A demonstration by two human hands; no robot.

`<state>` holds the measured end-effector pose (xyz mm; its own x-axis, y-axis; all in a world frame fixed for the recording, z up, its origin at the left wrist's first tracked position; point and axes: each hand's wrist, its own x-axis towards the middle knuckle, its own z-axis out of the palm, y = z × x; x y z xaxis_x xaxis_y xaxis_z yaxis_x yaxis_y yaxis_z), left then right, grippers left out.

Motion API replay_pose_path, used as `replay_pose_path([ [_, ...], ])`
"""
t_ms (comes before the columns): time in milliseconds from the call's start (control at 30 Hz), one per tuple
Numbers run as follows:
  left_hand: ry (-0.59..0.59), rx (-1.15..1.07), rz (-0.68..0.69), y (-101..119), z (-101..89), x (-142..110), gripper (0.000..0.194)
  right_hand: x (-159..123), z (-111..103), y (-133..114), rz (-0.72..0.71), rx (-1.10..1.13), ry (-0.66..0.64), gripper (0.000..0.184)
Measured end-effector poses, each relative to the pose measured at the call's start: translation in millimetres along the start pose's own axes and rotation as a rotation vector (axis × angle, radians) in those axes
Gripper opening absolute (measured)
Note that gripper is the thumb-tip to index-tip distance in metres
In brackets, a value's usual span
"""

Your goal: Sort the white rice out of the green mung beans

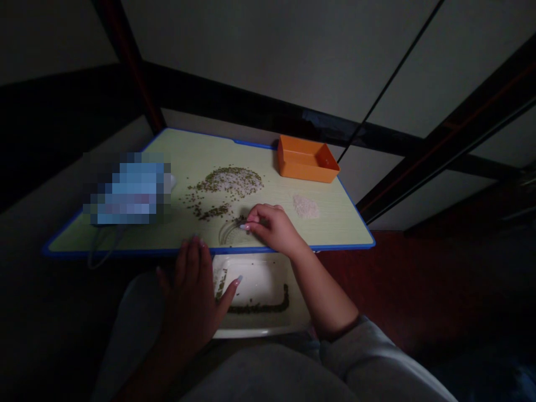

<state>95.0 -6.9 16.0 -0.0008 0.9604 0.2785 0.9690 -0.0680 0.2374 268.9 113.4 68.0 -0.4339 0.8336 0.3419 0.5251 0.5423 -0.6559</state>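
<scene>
A small pale-green table [293, 229] with a blue rim carries a mixed heap of white grains and green beans [228, 181], a loose trail of green beans [211, 212] and a small pile of white grains [305, 205]. My right hand [270, 226] rests on the table near its front edge, fingers curled down over a few beans by a clear plastic piece [228, 231]. My left hand [192, 293] holds the left side of a white tray [259, 332] below the table edge, thumb inside it. Green beans [259, 306] line the tray's floor.
An orange box [307, 160] stands at the table's far right edge. A blurred blue-and-white object [128, 187] lies on the table's left part. Dark frame bars and pale wall panels stand behind. My grey-clad lap is under the tray.
</scene>
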Motion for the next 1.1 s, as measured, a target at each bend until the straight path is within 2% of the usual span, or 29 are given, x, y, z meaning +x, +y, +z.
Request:
replay_pose_path([
  [133,0.001,-0.008,-0.002,0.4,-1.5,0.1,0.08,-1.2,-3.1,3.6,0.032,0.077,-0.016,0.016],
  [367,0.012,-0.004,0.005,0.8,-0.5,-0.3,0.08,-5.4,-13.1,7.3,0.065,0.155,0.045,0.017],
  [600,0.009,-0.002,-0.002,0.5,-1.0,-0.6,0.079,-20.4,-41.5,16.3,0.199,0.218,0.316,0.019],
  [833,0.012,0.012,-0.003,-0.4,0.1,-0.1,0.077,-26.6,-47.3,19.9,0.279,0.154,0.187,0.016],
  [1000,0.014,0.026,-0.002,-1.1,1.8,-0.8,0.077,-28.8,-53.6,26.7,0.322,0.119,0.278,0.014],
  [1100,0.026,0.033,0.004,-1.8,2.4,-1.1,0.078,-31.0,-56.7,31.4,0.343,0.102,0.276,0.015],
])
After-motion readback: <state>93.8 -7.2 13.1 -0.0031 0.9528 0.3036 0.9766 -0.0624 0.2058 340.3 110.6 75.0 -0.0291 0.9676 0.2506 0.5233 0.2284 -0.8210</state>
